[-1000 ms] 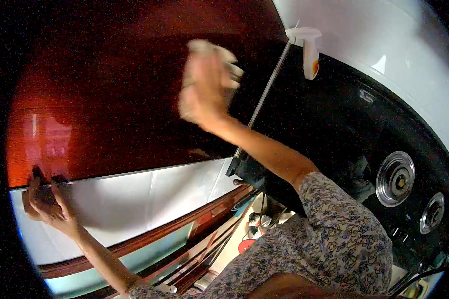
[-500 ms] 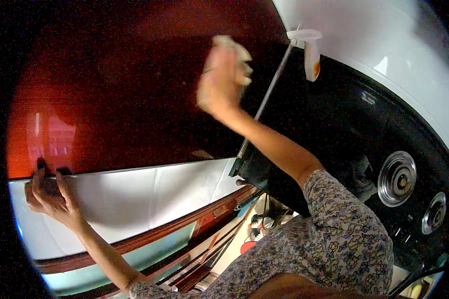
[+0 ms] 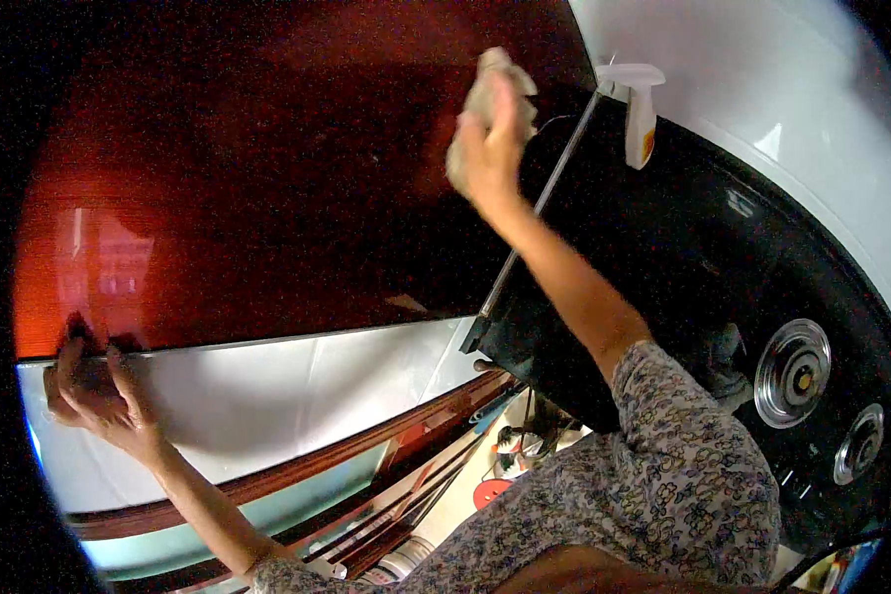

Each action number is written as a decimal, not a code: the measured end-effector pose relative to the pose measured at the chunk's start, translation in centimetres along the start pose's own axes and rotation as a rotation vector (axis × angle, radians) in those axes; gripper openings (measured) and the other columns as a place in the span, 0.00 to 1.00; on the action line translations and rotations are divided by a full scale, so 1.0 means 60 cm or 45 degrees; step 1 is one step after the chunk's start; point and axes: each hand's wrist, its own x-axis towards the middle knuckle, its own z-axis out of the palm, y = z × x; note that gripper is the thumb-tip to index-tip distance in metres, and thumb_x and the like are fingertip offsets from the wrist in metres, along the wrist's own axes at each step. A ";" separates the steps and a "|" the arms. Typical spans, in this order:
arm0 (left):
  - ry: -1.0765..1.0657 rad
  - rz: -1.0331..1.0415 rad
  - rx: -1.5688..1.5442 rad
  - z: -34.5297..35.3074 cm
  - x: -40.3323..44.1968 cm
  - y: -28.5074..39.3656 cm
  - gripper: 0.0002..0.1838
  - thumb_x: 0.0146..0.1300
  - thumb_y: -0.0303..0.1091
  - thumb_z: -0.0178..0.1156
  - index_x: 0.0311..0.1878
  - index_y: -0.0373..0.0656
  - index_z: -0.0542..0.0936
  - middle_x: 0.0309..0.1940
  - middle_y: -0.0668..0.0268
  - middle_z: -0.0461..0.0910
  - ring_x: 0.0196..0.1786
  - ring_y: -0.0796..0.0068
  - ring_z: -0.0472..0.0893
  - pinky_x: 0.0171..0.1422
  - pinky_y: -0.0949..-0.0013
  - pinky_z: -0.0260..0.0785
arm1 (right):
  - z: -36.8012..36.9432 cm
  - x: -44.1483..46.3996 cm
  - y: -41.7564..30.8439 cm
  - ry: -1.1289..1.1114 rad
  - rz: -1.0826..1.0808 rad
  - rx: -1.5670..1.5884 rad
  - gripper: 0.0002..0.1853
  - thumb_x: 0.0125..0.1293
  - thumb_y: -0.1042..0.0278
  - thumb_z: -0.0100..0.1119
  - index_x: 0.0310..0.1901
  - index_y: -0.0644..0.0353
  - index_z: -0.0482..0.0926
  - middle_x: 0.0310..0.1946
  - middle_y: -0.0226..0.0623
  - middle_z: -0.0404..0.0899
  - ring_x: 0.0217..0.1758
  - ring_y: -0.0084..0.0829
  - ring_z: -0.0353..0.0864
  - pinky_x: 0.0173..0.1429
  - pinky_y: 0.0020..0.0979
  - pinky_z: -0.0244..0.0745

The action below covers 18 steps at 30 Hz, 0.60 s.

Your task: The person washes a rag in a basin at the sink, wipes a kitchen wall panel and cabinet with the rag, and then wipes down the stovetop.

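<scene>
A glossy dark red panel [image 3: 257, 198] fills the upper left. My right hand [image 3: 493, 148] presses a crumpled pale cloth [image 3: 485, 94] against it, near its right edge beside a metal strip [image 3: 544, 198]. Far to the left, my left hand [image 3: 104, 391] grips the panel's lower edge, fingertips on the red face and the palm below it. A white spray bottle [image 3: 641, 124] stands right of the strip's upper end.
On the right lies a black cooktop [image 3: 643, 228] with two round metal burners [image 3: 792, 373]. A dark cloth-like item [image 3: 728, 366] sits near the larger burner. White panelling [image 3: 297, 386] and dark red trim run below the red panel.
My right hand has moved rightward and slightly up across the red panel with the cloth. My left hand stays at the lower edge. The view has shifted slightly.
</scene>
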 end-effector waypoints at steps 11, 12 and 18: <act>-0.072 0.090 0.092 -0.011 0.017 0.032 0.20 0.60 0.37 0.61 0.54 0.42 0.74 0.51 0.55 0.67 0.58 0.63 0.63 0.63 0.62 0.57 | 0.004 0.026 -0.104 -0.103 -0.460 -0.289 0.27 0.68 0.55 0.43 0.67 0.55 0.60 0.70 0.42 0.52 0.73 0.44 0.51 0.72 0.49 0.43; -0.063 0.079 0.061 -0.012 0.018 0.032 0.20 0.60 0.37 0.62 0.54 0.42 0.74 0.51 0.56 0.67 0.58 0.63 0.63 0.62 0.63 0.57 | -0.008 0.018 -0.050 -0.095 -0.305 -0.272 0.28 0.69 0.55 0.40 0.68 0.56 0.57 0.71 0.44 0.49 0.74 0.46 0.49 0.73 0.48 0.41; -0.002 -0.002 -0.136 0.000 0.014 0.025 0.20 0.60 0.39 0.62 0.53 0.42 0.74 0.52 0.57 0.68 0.55 0.61 0.64 0.60 0.62 0.55 | 0.005 -0.021 0.007 -0.017 0.312 0.037 0.27 0.68 0.69 0.38 0.68 0.63 0.51 0.64 0.49 0.55 0.65 0.41 0.59 0.69 0.42 0.53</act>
